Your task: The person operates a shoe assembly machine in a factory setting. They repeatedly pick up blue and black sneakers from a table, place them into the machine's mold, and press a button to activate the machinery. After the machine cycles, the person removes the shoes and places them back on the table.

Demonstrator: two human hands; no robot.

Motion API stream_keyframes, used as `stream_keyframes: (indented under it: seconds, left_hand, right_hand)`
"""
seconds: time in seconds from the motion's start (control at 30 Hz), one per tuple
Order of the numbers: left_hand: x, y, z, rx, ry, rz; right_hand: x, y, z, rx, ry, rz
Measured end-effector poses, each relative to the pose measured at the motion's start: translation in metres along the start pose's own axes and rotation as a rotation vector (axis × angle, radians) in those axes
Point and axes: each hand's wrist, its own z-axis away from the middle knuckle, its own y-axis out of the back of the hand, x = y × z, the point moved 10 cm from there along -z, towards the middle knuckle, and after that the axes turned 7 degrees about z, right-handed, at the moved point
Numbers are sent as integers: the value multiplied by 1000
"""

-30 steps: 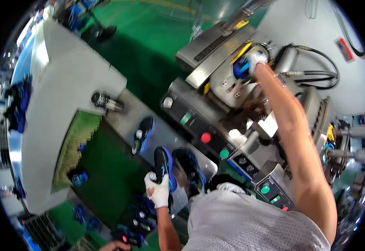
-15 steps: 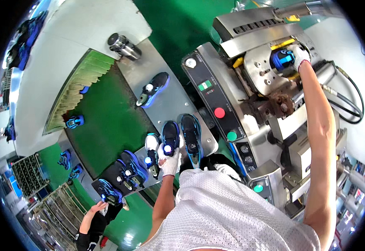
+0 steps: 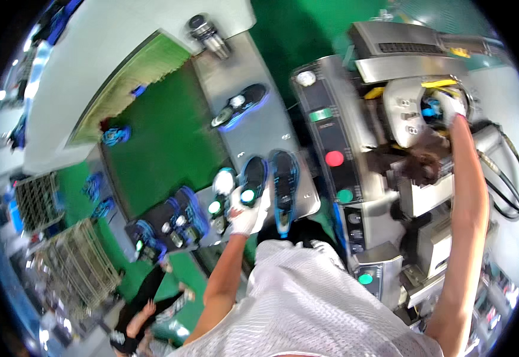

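My gloved left hand (image 3: pixel 245 219) is closed round the heel end of a dark shoe with a blue sole edge (image 3: pixel 253 172), which lies on the grey metal table (image 3: pixel 259 138). Beside it stand a dark blue-edged shoe (image 3: pixel 284 184) on the right and a white-toed shoe (image 3: pixel 223 181) on the left. Farther right, my gloved right hand (image 3: pixel 452 107) reaches into the machine (image 3: pixel 401 107) and holds a blue and black shoe (image 3: pixel 430 109) there. Motion blurs its fingers, and the hand covers part of that shoe.
A control panel (image 3: pixel 334 134) with red and green buttons stands between table and machine. Another shoe (image 3: pixel 241 106) and a metal flask (image 3: pixel 209 37) lie farther up. Several shoes (image 3: pixel 179 217) sit at the left, near a co-worker's arm (image 3: pixel 140 318). Black hoses (image 3: pixel 503 190) curve at right.
The whole view has shifted, with the machine now farther right. Both my hands stay at their shoes. The co-worker's hand has drawn away from the shoe at the table's left end.
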Motion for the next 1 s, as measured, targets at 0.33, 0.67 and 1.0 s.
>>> stream_keyframes:
  seconds: [0.33,0.67,1.0]
  left_hand:
    - [14,8,-7,-31,-86,45]
    - [5,11,-6,-27,-56,164]
    - [-4,0,-16,-206,-114,190]
  right_hand:
    - [69,3,-80,108,-81,-170]
    - [-155,-6,241,452,522,88]
    - [-37,-280,419,91,504,1132]
